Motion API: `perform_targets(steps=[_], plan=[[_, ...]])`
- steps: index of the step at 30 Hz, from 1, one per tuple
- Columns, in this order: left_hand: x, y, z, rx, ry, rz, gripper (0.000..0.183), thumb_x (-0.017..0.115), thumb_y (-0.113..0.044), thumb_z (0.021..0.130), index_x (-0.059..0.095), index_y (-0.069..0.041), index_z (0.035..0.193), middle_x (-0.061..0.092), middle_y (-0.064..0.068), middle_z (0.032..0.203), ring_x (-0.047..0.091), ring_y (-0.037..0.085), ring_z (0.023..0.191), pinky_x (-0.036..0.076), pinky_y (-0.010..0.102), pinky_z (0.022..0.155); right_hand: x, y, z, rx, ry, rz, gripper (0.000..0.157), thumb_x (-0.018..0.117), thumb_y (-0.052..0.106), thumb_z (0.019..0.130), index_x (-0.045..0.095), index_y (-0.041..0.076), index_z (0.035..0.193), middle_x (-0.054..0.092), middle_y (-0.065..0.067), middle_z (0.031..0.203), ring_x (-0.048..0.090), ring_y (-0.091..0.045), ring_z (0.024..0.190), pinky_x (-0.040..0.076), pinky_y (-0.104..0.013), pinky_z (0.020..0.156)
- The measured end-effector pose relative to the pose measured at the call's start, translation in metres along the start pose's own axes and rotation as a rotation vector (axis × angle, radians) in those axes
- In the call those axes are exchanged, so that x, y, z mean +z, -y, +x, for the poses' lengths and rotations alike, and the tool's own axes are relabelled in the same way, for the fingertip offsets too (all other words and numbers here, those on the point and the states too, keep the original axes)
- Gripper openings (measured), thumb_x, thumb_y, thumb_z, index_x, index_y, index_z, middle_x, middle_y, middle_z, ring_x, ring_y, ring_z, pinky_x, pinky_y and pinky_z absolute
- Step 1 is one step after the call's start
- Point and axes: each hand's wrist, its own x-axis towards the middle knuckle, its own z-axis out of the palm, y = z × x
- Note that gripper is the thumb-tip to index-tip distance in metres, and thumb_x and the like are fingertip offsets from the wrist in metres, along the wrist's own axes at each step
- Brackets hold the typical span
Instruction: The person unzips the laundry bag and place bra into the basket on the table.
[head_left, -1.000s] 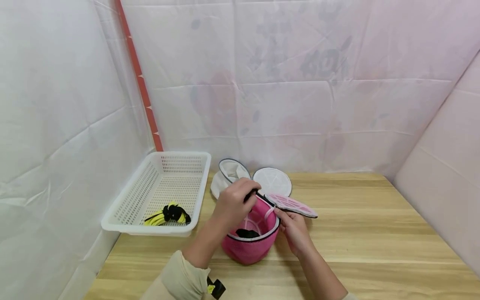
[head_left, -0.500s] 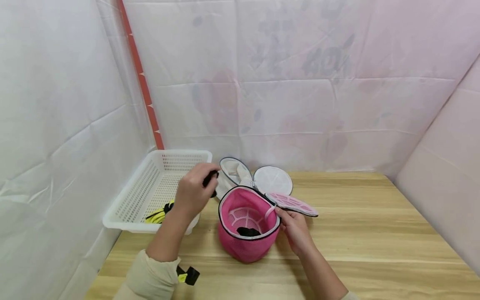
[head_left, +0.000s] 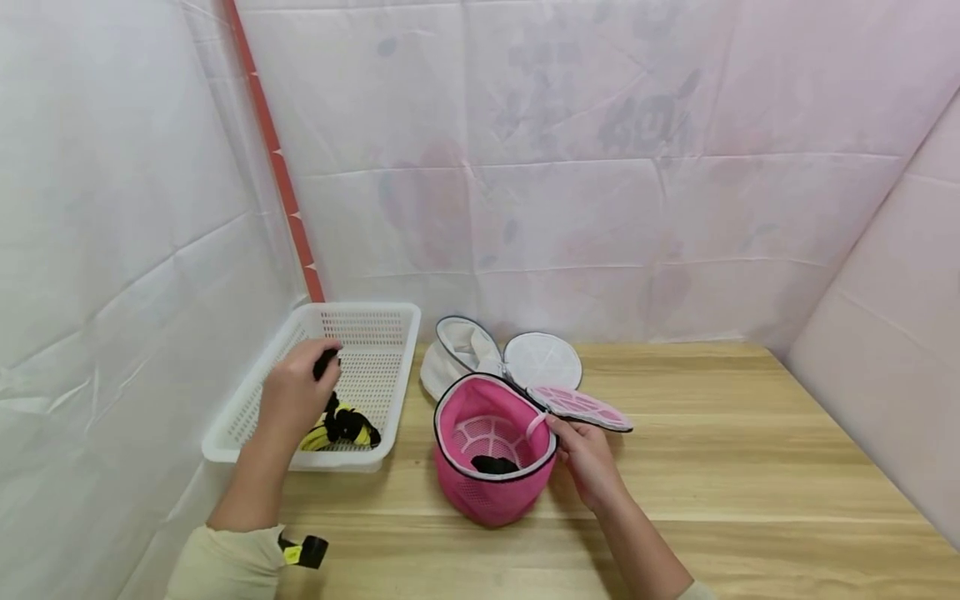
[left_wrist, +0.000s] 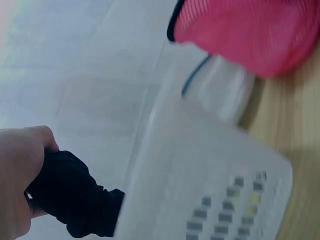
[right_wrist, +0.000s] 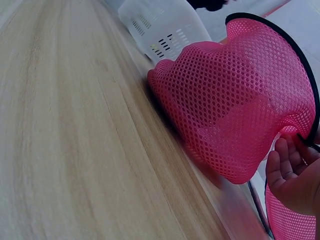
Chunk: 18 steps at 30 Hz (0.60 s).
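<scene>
A pink mesh laundry bag (head_left: 480, 498) stands on the table, its black-edged mouth unzipped and a black item (head_left: 493, 465) lying inside. My right hand (head_left: 588, 462) pinches the bag's rim at the right, near the hinge of the round lid (head_left: 581, 406), which is folded outward. Over the white plastic basket (head_left: 408, 358), my left hand (head_left: 296, 387) grips a bundled black cloth (left_wrist: 75, 192), which hangs partly out of the fingers in the left wrist view. Below that hand, a yellow-and-black bundle (head_left: 348, 427) lies in the basket's near part.
Behind the pink bag sits a white bag (head_left: 438, 373) with a dark-edged opening, its round lid (head_left: 543, 362) laid out to the right. The wooden table (head_left: 750, 467) extends right, enclosed by sheet-covered walls (head_left: 570, 217).
My left hand has moved left from the pink bag's mouth to over the basket, carrying the black cloth. The right hand stays at the bag's rim.
</scene>
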Motion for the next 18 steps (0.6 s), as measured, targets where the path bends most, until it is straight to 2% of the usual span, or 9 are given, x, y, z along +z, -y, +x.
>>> perform_targets(steps=[4,10,14,18], plan=[[-0.005,0.022,-0.005,-0.048,0.094,0.043,0.019,0.062,-0.002,0.091,0.069,-0.006,0.108,0.070,0.014,0.108,0.066,0.035,0.099,0.055,0.053,0.075,0.000,0.000,0.000,0.003,-0.008,-0.004,0.020,0.064,0.016,0.094,0.069,0.001,0.083,0.063,0.004,0.065,0.053,-0.005,0.059,0.046,-0.018,0.057],[-0.005,0.045,-0.013,-0.058,0.252,0.120,0.018,0.060,-0.003,0.093,0.069,-0.006,0.110,0.068,0.015,0.110,0.065,0.034,0.099,0.055,0.052,0.072,0.000,-0.001,0.001,0.015,-0.019,-0.014,0.020,0.064,0.017,0.094,0.070,0.001,0.083,0.064,0.004,0.066,0.054,-0.005,0.060,0.047,-0.019,0.059],[0.001,0.055,-0.019,-0.099,0.432,0.154,0.020,0.061,-0.005,0.094,0.068,-0.004,0.113,0.067,0.018,0.112,0.064,0.037,0.101,0.054,0.053,0.078,0.000,-0.001,0.001,0.015,-0.016,-0.013,0.019,0.064,0.016,0.094,0.070,-0.001,0.086,0.066,0.004,0.068,0.057,-0.005,0.062,0.049,-0.019,0.060],[0.008,0.060,-0.022,-0.212,0.640,0.138,0.033,0.063,-0.013,0.095,0.060,-0.001,0.126,0.060,0.026,0.121,0.059,0.044,0.110,0.050,0.057,0.087,0.000,-0.002,0.002,0.015,-0.012,-0.010,0.020,0.064,0.016,0.094,0.069,-0.002,0.088,0.066,0.004,0.069,0.058,-0.006,0.062,0.050,-0.019,0.060]])
